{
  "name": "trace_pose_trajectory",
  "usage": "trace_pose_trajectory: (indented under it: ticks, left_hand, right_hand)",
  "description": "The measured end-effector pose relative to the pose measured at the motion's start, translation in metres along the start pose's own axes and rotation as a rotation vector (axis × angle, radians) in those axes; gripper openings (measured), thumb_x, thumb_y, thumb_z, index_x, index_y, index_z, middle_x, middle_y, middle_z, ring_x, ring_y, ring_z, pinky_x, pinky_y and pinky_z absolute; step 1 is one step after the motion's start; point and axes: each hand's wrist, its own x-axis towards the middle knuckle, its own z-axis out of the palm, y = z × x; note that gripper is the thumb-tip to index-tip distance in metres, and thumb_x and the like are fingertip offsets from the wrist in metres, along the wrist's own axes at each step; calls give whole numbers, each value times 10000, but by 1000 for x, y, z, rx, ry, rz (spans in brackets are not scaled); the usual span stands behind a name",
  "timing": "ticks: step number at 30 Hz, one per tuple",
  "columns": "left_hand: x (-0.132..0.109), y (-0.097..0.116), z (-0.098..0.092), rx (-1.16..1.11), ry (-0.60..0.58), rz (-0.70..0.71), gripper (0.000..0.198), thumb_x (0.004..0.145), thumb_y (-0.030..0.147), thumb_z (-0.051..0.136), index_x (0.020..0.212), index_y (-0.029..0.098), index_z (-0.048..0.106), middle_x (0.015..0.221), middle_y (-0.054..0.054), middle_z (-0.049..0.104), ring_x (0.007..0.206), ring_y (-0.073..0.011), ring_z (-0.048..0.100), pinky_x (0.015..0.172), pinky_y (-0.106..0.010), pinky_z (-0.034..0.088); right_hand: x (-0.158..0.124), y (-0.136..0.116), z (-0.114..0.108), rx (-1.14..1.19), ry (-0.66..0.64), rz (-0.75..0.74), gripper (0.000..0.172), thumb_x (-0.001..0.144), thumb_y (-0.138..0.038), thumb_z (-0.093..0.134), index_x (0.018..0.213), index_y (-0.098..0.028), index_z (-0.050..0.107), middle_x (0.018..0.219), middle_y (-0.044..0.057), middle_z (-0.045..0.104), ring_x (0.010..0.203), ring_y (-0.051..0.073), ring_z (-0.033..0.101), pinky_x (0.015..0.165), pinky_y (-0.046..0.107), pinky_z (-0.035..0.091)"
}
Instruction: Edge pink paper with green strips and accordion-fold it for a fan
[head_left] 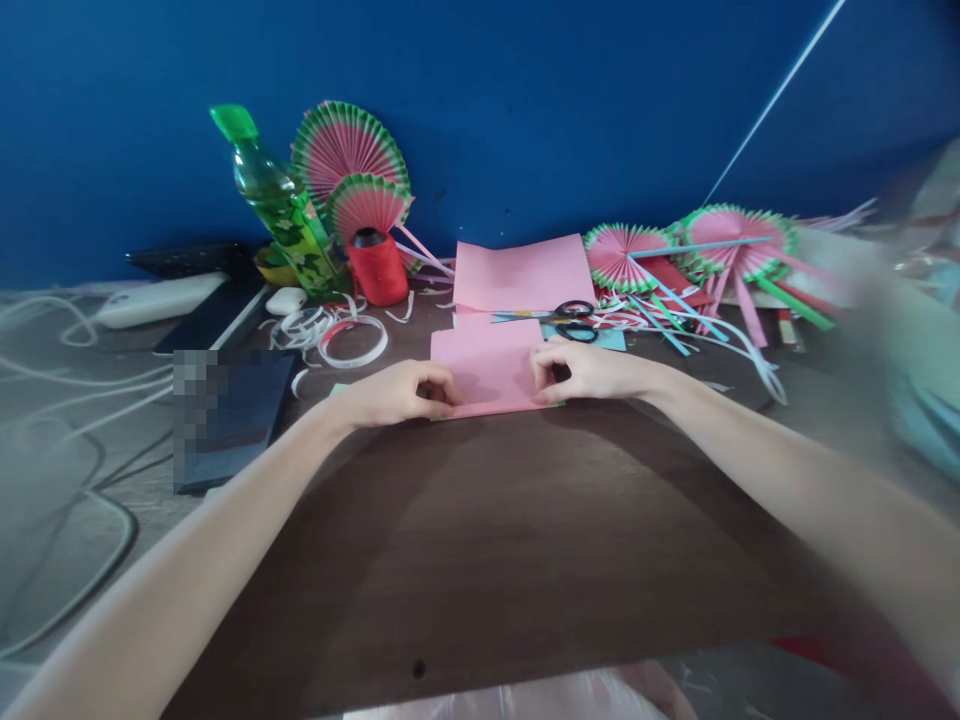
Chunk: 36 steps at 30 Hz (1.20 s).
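A pink sheet of paper point(491, 365) lies on the dark brown table, with a thin strip of green at its near edge. My left hand point(416, 390) pinches the near left corner between thumb and fingers. At the near right corner, my right hand point(574, 370) has its thumb and fingers curled onto the same sheet. The near edge looks like a narrow fold. Just beyond it lie scissors point(574, 322) with black handles, on top of another pink sheet point(525, 275) and a light blue piece of paper point(611, 338).
Behind on the left stand a green bottle point(281, 205), a red thread spool point(379, 270) and pleated paper fans point(349, 150). A roll of tape point(354, 342) lies nearby. More pleated fans point(626, 255) and paper strips sit at the right. White cables point(97, 400) run along the left.
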Motion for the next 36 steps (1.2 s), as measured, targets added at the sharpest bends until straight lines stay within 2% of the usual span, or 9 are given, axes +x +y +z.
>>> trace_pose_trajectory:
  ticks: [18, 36]
  left_hand:
    - [-1, 2, 2, 18, 6, -15, 180, 716, 307, 589, 805, 153, 618, 790, 9, 579, 714, -121, 514, 665, -223, 384]
    - [0, -2, 3, 9, 8, 41, 146, 728, 298, 590, 760, 157, 609, 797, 12, 571, 729, -115, 520, 693, -223, 391]
  right_hand:
    - [0, 3, 0, -48, -27, -5, 236, 738, -409, 600, 683, -195, 514, 767, 23, 517, 825, 185, 423, 747, 312, 345]
    - [0, 5, 1, -35, -24, -13, 253, 733, -430, 599, 694, -196, 512, 793, 28, 519, 867, 200, 423, 766, 320, 334]
